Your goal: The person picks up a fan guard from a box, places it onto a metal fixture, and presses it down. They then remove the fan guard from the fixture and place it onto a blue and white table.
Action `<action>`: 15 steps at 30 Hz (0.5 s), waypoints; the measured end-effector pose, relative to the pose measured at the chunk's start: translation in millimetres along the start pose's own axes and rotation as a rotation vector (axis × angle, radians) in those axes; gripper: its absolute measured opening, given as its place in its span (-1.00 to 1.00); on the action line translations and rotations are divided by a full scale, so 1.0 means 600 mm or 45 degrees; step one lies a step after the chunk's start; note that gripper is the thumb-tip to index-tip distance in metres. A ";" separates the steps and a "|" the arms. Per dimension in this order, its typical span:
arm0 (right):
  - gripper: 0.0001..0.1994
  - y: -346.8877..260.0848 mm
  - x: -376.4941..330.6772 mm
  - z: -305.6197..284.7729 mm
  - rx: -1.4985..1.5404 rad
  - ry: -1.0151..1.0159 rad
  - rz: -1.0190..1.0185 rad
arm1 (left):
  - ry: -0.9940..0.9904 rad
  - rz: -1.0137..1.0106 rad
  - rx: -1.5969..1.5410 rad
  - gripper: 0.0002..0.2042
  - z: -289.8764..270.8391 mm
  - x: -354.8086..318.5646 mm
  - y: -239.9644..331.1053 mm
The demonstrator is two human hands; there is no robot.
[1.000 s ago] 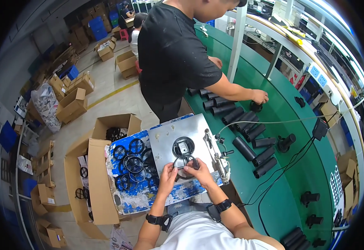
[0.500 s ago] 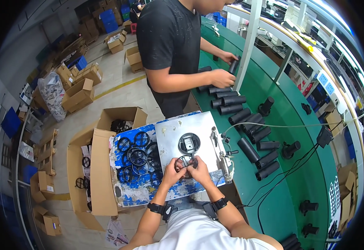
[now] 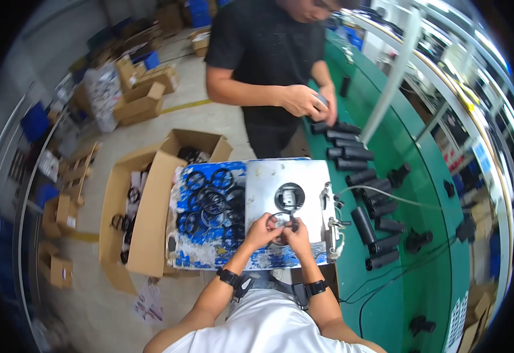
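Note:
Between my two hands is a black plastic ring with crossbars, held over the near part of a bare metal plate. My left hand pinches its left side, and my right hand grips its right side. Some of the ring is covered by my fingers and blurred. Just beyond it, a round dark fixture with a pale metal centre is set in the plate. Left of the plate, several similar black rings lie heaped on a worn blue-and-white board.
An open carton with more black rings stands at the left. On the green bench to the right lie several black tubes and cables. A lever clamp borders the plate. Across from me, a person in a black shirt handles a dark part.
My view has turned, so the scene sits further right and is blurred. My hands still hold the ring, now more tilted. The other person's hands have come together lower, nearer the tubes.

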State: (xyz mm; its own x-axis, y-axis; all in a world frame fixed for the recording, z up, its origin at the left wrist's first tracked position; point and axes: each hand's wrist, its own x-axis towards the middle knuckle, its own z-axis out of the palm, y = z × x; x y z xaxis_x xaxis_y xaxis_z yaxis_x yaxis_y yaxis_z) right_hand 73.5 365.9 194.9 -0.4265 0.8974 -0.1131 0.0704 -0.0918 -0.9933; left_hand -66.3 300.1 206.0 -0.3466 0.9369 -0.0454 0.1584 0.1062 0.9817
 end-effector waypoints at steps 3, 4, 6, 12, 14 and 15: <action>-0.83 -0.009 -0.004 -0.009 0.038 -0.016 0.117 | -0.111 -0.044 0.006 -0.67 -0.001 0.005 0.009; -0.84 -0.008 -0.004 -0.012 0.012 -0.002 0.074 | -0.099 -0.049 0.005 -0.65 0.003 0.007 0.009; -0.86 -0.022 -0.008 -0.005 0.026 -0.015 0.040 | -0.039 -0.038 0.061 -0.61 0.002 0.006 0.006; -0.87 -0.034 -0.004 -0.005 0.043 -0.055 0.094 | 0.150 -0.026 0.306 -0.60 0.015 -0.004 0.011; -0.84 -0.046 -0.010 -0.003 0.077 -0.061 0.112 | 0.127 -0.078 0.280 -0.59 0.011 -0.007 0.026; -0.84 -0.044 -0.011 -0.002 0.078 -0.061 0.118 | 0.102 -0.123 0.256 -0.58 0.009 -0.009 0.032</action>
State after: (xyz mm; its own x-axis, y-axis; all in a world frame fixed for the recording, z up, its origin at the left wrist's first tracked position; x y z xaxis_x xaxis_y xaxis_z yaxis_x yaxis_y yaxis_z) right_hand 75.4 362.7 221.6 -0.4636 0.8623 -0.2038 0.0570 -0.2005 -0.9780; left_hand -56.7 299.1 224.2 -0.4402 0.8906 -0.1143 0.2991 0.2655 0.9166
